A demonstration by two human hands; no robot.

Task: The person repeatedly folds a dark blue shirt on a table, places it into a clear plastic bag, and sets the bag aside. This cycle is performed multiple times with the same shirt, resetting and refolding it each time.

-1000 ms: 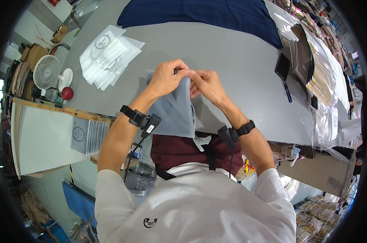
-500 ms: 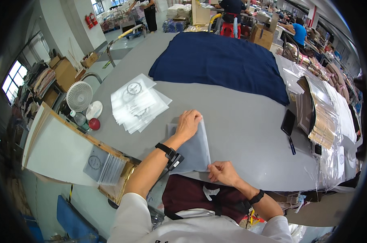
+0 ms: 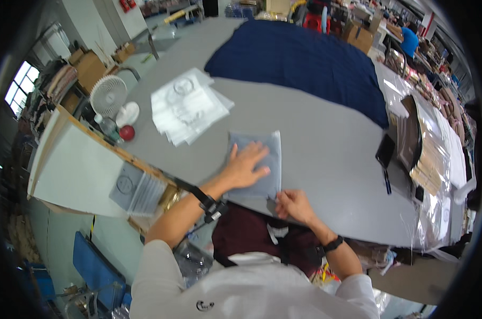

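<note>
A frosted plastic bag with a folded bluish-grey piece inside lies flat on the grey table, close to its near edge. My left hand rests palm down on the bag, fingers spread. At the bag's near right corner, the fingers of my right hand are pinched together on its edge. Beyond my left hand, a fanned stack of frosted bags with round dark prints lies on the table. A large navy cloth is spread across the far side.
A white fan, a clear bottle and a red round object stand at the left. Filled bags sit in a row beside a white board. On the right are a phone, a pen and plastic-wrapped stacks.
My left hand has left the bag's far right corner and now lies flat on its middle. My right hand stays at the near right corner. The whole view has shifted.
</note>
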